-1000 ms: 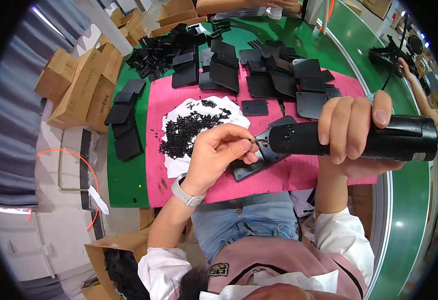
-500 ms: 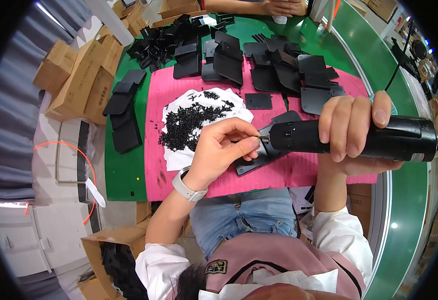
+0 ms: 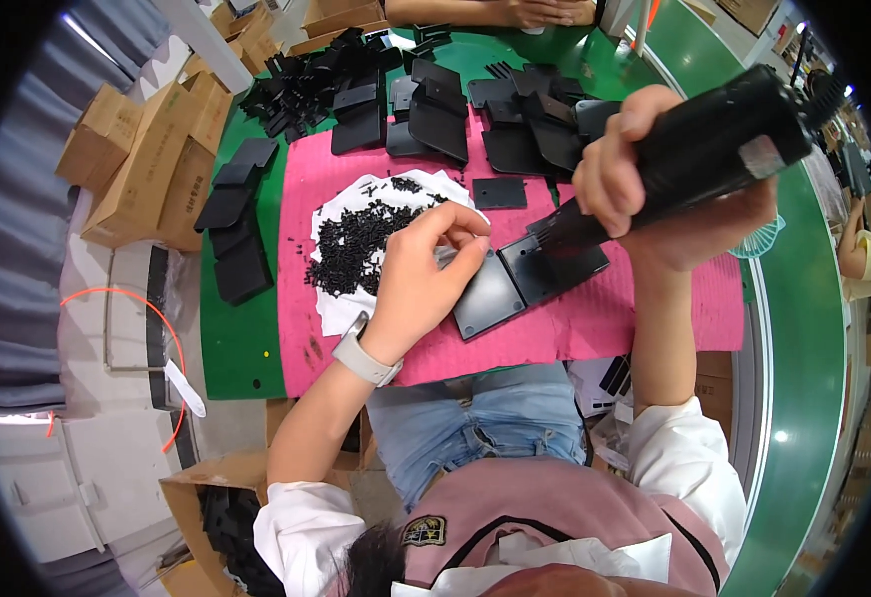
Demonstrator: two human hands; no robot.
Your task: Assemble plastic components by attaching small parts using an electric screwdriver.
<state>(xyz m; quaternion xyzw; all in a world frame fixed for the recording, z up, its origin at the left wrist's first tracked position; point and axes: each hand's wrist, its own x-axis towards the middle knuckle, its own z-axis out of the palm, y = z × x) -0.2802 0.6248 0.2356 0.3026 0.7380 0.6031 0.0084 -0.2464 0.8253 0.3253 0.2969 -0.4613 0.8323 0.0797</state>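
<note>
My right hand [image 3: 645, 189] is wrapped round a black electric screwdriver [image 3: 714, 134], which slants down to the left. Its nose meets the far edge of a black plastic plate assembly [image 3: 495, 294] on the pink sheet; the bit itself is hard to see. Just left of that spot, my left hand [image 3: 426, 269] has its thumb and forefinger drawn together over the assembly's upper left edge. Whatever those fingertips may hold is hidden. Beside the left hand, many small black screws [image 3: 356, 244] are heaped on a white cloth [image 3: 336, 316].
Black angled plastic parts [image 3: 440, 114] stand along the back, with a pile of smaller black pieces [image 3: 301, 95] at the far left. A flat black plate [image 3: 500, 193] lies beyond the assembly. Another person's hands [image 3: 545, 12] rest at the far edge. Cardboard boxes [image 3: 142, 169] are stacked left.
The screwdriver has swung from nearly level to a steep slant, its nose lowered onto the plate. My left hand has moved slightly left, away from the bit.
</note>
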